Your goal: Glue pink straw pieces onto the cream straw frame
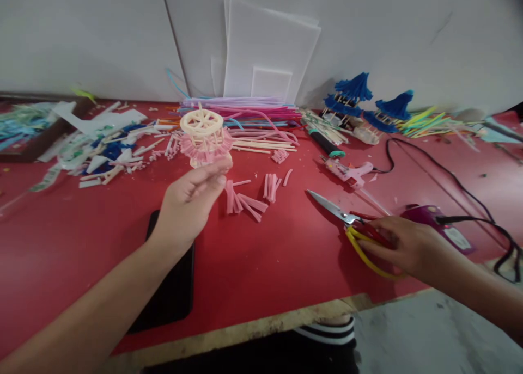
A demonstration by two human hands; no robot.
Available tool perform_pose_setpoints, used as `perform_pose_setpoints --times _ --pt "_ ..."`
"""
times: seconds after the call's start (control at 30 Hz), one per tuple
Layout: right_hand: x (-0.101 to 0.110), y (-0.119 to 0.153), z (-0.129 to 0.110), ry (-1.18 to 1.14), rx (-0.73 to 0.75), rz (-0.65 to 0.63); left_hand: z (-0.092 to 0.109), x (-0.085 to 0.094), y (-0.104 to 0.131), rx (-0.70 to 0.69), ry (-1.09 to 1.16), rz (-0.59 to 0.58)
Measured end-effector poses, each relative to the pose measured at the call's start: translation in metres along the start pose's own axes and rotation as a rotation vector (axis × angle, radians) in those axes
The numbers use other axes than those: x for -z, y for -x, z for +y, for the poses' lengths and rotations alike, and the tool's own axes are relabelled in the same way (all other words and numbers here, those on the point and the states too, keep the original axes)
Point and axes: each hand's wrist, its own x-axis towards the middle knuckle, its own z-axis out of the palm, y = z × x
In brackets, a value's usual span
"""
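My left hand point(192, 200) pinches the base of a small carousel model point(202, 134). The model has a cream spoked wheel on top, thin posts, and a ring of pink frilled pieces around its middle. My right hand point(404, 243) grips scissors point(341, 210) with red and yellow handles, their blades pointing to the upper left just over the red table. Between the hands lie cut pink strips point(243, 200) and a small pink bundle point(271, 188). A pink glue gun point(347, 172) rests beyond the scissors.
A black phone point(175, 287) lies under my left forearm. Scraps point(118, 145) cover the left back. Bundled pipe cleaners point(245, 106) and white sheets point(269, 47) are along the wall. Blue-roofed models point(347, 99) stand back right. A black cable point(445, 172) curves to a purple box point(441, 230).
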Motion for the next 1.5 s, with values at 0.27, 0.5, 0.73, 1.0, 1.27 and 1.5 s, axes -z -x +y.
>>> perform_pose_setpoints --times 0.27,0.5,0.73,1.0,1.27,1.5 --pt "-0.008 -0.010 -0.030 0.118 -0.037 -0.089 0.013 0.042 -0.021 -0.089 -0.056 0.263" --pt "-0.011 -0.031 -0.047 0.201 0.005 0.055 0.002 0.097 -0.039 0.083 -0.510 0.311" --pt "-0.013 -0.040 -0.064 0.177 0.022 0.131 0.005 0.116 -0.054 0.099 -0.783 0.236" --pt "-0.010 -0.039 -0.071 -0.093 0.103 0.276 0.005 0.097 -0.065 -0.107 -0.665 0.278" --pt "-0.007 -0.074 -0.133 -0.172 0.146 0.207 -0.013 0.026 -0.061 -0.230 -0.484 0.066" --pt "-0.012 -0.090 -0.184 -0.071 0.154 0.100 -0.018 0.020 -0.076 -0.235 -0.482 0.174"
